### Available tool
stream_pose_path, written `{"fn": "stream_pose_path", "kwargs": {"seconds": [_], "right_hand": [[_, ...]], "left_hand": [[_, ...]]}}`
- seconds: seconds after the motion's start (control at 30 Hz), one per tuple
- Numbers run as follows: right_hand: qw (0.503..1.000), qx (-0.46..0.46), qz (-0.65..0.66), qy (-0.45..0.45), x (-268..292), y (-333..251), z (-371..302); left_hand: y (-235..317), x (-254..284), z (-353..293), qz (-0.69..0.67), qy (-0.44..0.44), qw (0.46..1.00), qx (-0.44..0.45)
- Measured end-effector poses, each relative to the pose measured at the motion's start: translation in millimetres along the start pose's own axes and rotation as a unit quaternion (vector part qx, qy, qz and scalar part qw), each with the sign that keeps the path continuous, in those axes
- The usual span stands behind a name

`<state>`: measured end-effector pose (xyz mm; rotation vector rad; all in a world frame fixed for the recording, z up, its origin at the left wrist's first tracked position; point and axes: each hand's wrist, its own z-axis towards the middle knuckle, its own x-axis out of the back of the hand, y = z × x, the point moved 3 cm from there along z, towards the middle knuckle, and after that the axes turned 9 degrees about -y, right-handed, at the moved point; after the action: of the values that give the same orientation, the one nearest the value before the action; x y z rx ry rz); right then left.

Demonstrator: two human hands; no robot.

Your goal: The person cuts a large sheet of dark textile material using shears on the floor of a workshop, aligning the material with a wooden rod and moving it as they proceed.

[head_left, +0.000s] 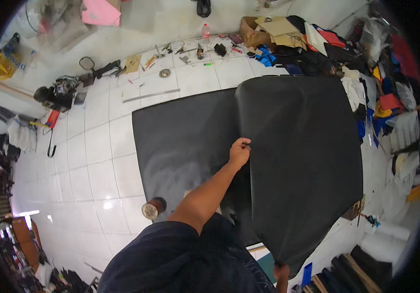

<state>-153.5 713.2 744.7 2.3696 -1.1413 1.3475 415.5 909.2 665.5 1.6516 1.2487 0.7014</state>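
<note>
A large sheet of black leather-like material [185,132] lies on the tiled floor, its right part folded or lifted over as a broad flap [307,141]. My left hand [240,152] is closed on the flap's left edge, near the middle of the sheet. Lower down, at the near end of the flap, my right hand [281,271] grips the gathered material; its fingers are partly hidden. A round can [152,209] with a pale end lies or stands at the sheet's near left corner, beside my left arm.
Beyond the sheet lie a metal ruler [151,95], a round metal disc [164,73], small hand tools and a plastic bottle [205,31]. A cardboard box [255,33] and piled scraps line the far right. Rolls of material [349,273] lie at the near right.
</note>
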Motion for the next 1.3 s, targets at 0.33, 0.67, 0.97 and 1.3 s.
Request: {"fn": "stream_pose_path", "kwargs": {"seconds": [0.33, 0.67, 0.97, 1.3], "right_hand": [[0.951, -0.226, 0.094, 0.186, -120, -157, -95], [0.902, -0.379, 0.095, 0.182, -187, -240, -186], [0.898, -0.349, 0.119, 0.242, -97, -364, -257], [0.906, -0.348, 0.099, 0.22, -136, -433, -328]], "left_hand": [[54, 133, -34, 0.047, -0.139, 0.985, -0.087], [103, 222, -81, 0.155, -0.256, 0.943, -0.146], [169, 297, -100, 0.077, -0.269, 0.952, -0.128], [166, 401, -147, 0.06, -0.258, 0.956, -0.125]]}}
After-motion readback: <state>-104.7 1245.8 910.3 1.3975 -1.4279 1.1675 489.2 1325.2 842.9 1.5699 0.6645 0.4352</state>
